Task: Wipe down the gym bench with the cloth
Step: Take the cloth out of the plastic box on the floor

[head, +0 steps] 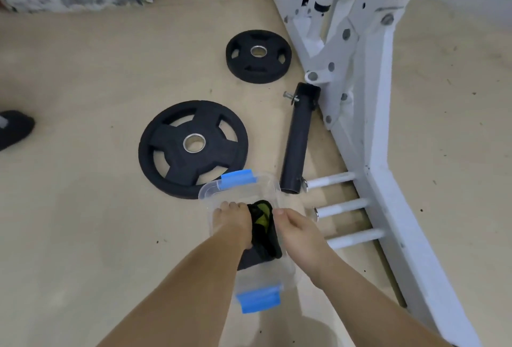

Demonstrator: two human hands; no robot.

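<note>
A clear plastic box (241, 188) with blue latches stands on the floor in front of me. Inside it lies a black cloth (263, 224) with a yellow-green patch. My left hand (234, 222) reaches into the box with its fingers curled on the cloth's left side. My right hand (297, 229) is at the cloth's right side and touches it; whether it grips is not clear. No bench pad is in sight; only a white gym machine frame (371, 114) shows on the right.
Two black weight plates lie on the beige floor: a large one (193, 148) just beyond the box, a smaller one (258, 55) farther off. A black tube (297, 141) lies beside the frame. Three white pegs (343, 206) stick out toward the box. A dark shoe (13, 129) is at far left.
</note>
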